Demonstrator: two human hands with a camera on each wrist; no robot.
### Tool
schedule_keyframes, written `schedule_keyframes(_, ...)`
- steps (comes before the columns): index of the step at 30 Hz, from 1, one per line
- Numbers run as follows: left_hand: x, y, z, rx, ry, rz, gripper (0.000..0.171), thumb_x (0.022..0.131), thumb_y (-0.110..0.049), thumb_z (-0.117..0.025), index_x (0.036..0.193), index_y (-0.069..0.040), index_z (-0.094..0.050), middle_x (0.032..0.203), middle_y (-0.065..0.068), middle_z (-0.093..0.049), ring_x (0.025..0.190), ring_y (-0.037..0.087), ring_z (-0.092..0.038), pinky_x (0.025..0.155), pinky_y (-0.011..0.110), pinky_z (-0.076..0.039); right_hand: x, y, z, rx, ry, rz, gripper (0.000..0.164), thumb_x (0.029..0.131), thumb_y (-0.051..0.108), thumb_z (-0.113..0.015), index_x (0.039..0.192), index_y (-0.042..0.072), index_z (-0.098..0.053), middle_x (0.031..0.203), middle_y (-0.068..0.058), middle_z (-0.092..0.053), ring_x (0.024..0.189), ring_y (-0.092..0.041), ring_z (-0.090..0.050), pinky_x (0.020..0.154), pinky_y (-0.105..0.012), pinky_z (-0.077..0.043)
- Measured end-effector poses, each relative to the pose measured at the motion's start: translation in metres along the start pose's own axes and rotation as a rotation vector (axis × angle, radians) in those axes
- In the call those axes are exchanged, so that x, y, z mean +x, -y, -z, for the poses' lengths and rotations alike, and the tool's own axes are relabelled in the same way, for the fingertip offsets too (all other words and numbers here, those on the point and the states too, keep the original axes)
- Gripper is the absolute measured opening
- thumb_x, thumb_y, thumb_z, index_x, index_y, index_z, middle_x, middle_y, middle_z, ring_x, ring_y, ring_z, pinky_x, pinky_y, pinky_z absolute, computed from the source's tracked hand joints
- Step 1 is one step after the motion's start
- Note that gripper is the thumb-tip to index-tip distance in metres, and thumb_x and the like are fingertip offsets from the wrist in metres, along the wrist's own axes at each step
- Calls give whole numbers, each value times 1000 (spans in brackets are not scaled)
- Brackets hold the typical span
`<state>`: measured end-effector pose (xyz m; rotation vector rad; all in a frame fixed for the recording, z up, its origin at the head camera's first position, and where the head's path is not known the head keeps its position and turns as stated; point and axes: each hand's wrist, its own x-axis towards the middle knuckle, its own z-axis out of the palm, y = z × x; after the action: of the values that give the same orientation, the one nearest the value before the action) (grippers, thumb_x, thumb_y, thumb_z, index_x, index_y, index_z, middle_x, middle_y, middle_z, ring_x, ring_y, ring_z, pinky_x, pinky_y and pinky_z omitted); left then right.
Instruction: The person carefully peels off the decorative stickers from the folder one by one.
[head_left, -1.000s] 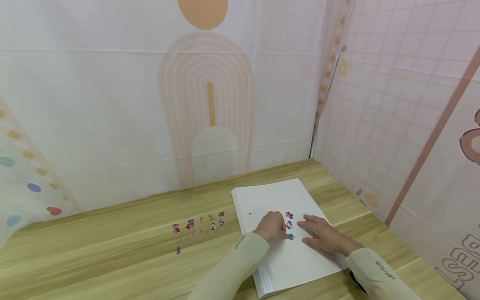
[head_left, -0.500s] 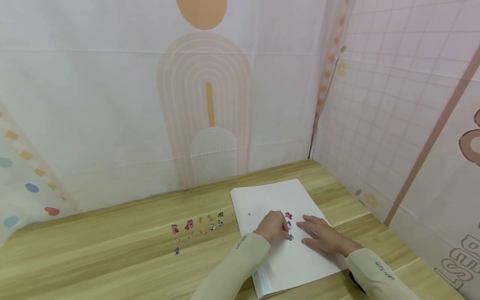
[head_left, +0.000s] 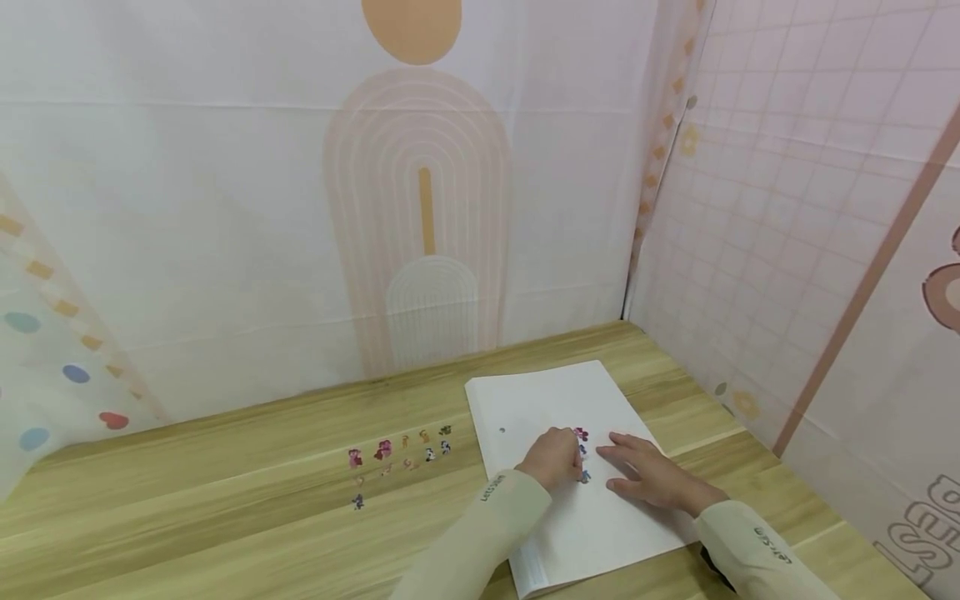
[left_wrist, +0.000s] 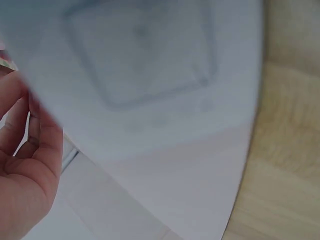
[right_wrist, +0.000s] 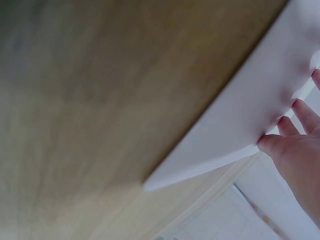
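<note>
My left hand (head_left: 553,458) is over the middle of a white pad or book (head_left: 540,392), fingers curled, pinching the left edge of a small blue sticker (head_left: 586,477) at the page. Above that lie a bluish sticker (head_left: 582,450), partly covered by the hand, and a pink sticker (head_left: 581,434), together making a short column. To the right, my right hand (head_left: 652,473) rests on the page with fingers spread, its fingertips apart from the stickers. In the left wrist view the left hand (left_wrist: 30,155) shows curled fingers; the right wrist view has the right hand's fingertips (right_wrist: 295,102) touching the page.
Several small pony-like stickers lie in rows on the wooden table (head_left: 225,500), left of the pad, among them a pink one (head_left: 384,449) and a dark blue one (head_left: 357,502). Printed cloth walls (head_left: 225,208) stand behind and at the right.
The left hand has shifted slightly right over the blue sticker and covers more of the column. The right hand stays put. The head view has moved a little.
</note>
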<state>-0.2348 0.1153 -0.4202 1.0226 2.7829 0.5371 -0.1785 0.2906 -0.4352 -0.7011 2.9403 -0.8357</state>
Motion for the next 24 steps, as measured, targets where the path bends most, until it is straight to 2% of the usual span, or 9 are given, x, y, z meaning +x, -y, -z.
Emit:
schedule_keyframes(8,-2,-3,0,23,34,35,10,73,-10,-71,65,-9,-65,61,-4,-57,54,6,-43,55,15,-38,0,-1,-1,7,7,-10,46,83,24,-60,120,-3,-49,128,-32,-35,116,-50,-29,90,-61,-22)
schedule_keyframes(15,-2,-5,0,88,39,-17,9,76,-11,-69,68,-10,-66,64,-4,-58,56,6,-45,59,14,-40,0,-2,-1,5,-1,1,46,83,23,-60,120,-3,-49,127,-32,-35,115,-50,-29,90,-61,-23)
schedule_keyframes(24,-5,-2,2,38,43,-50,7,75,-12,-70,71,-10,-65,64,-4,-57,55,5,-45,56,14,-39,0,-1,0,19,8,-12,46,84,24,-59,120,-3,-49,128,-33,-34,116,-50,-28,90,-61,-22)
